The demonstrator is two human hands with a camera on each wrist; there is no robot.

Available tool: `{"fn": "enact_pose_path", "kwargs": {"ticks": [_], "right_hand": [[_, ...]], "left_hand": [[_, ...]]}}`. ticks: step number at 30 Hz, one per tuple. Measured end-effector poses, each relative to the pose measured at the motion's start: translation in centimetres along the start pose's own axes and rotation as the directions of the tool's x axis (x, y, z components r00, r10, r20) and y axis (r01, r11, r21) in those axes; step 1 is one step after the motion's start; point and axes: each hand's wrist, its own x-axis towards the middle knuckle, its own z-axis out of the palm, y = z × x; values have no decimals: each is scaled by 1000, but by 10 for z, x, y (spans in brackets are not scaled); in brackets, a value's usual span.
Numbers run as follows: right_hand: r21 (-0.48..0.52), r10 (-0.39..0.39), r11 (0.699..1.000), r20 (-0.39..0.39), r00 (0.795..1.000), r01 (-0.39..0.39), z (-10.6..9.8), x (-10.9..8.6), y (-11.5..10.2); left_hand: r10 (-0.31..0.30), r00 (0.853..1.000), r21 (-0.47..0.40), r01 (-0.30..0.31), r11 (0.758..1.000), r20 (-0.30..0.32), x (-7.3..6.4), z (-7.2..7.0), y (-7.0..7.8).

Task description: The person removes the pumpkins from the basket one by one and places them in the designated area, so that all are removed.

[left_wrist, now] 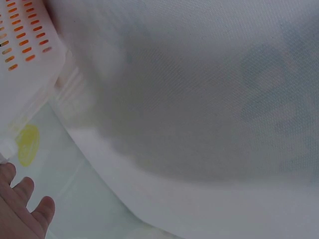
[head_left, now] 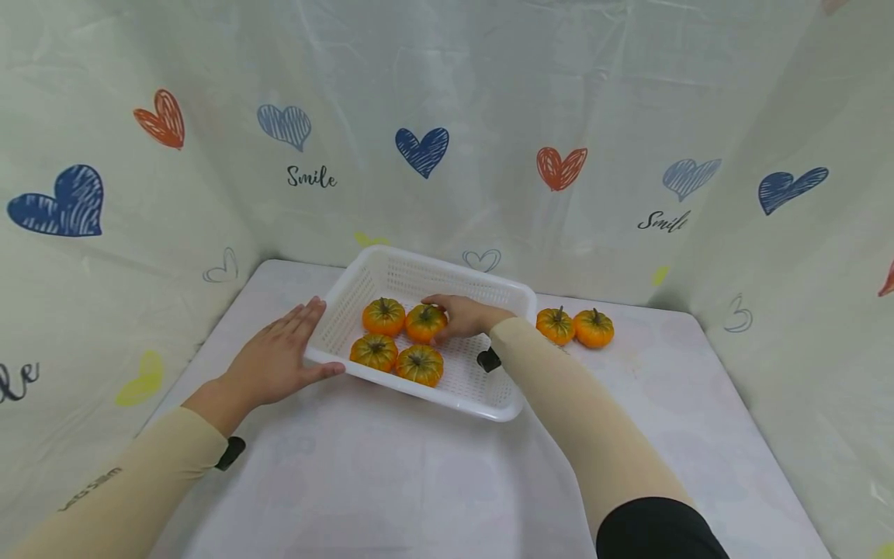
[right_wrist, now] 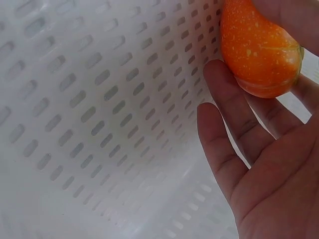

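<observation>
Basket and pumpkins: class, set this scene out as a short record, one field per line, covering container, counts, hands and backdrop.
Container: white perforated basket on a pale table
Inside: four orange pumpkins
Outside: two more pumpkins, right of the basket
Right hand: grips the right-hand pumpkin of the far pair inside
Left hand: fingers straight, at the basket's left end
Backdrop: pale sheet printed with hearts and "Smile"
</observation>
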Motion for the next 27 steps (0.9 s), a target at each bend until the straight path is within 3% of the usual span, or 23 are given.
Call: {"fn": "enact_pose_path", "kwargs": {"ticks": [27], "right_hand": [[-9, 11, 1000, -23, 1000, -11, -1, 2, 0]], "left_hand": [[-9, 1000, 11, 8, 1000, 6, 1, 3, -3]]}}
